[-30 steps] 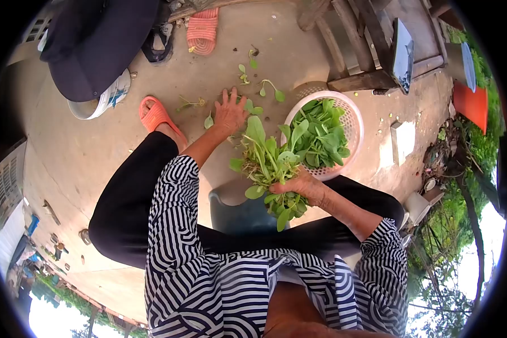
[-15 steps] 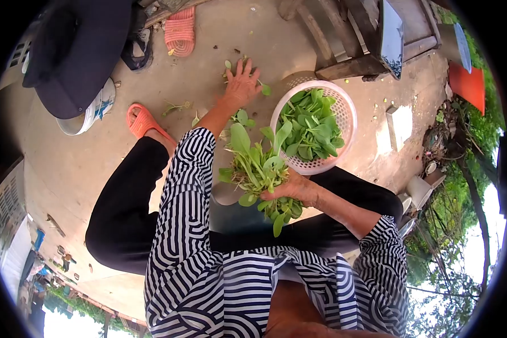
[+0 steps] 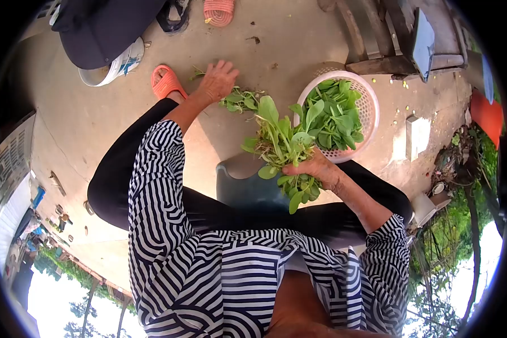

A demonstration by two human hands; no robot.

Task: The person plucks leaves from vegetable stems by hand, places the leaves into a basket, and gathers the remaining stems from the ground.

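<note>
My right hand (image 3: pixel 315 170) is wrapped round a bunch of leafy greens (image 3: pixel 281 141), roots and stems bundled together, held over a dark stool-like surface (image 3: pixel 248 188) between my knees. My left hand (image 3: pixel 217 82) is low over the concrete floor, holding nothing I can see, its fingers stretched and somewhat apart. Close to its wrist lies a small heap of loose greens (image 3: pixel 241 100). A thin green sprig (image 3: pixel 197 72) is just left of its fingers. Right of the bunch stands a pale perforated plastic basket (image 3: pixel 368 121) with picked green leaves (image 3: pixel 333 115) inside.
An orange slipper (image 3: pixel 168 82) is on my left foot; another slipper (image 3: pixel 218 12) lies farther off. A white bucket (image 3: pixel 121 67) stands at left under a dark cap-like shape (image 3: pixel 110 34). A wooden chair (image 3: pixel 377 62) is beyond the basket, and a pale block (image 3: pixel 417 138) is at right.
The view has shifted. My left hand has moved leftward along the floor, and loose greens now lie in a small heap to its right. My right hand still holds the bunch.
</note>
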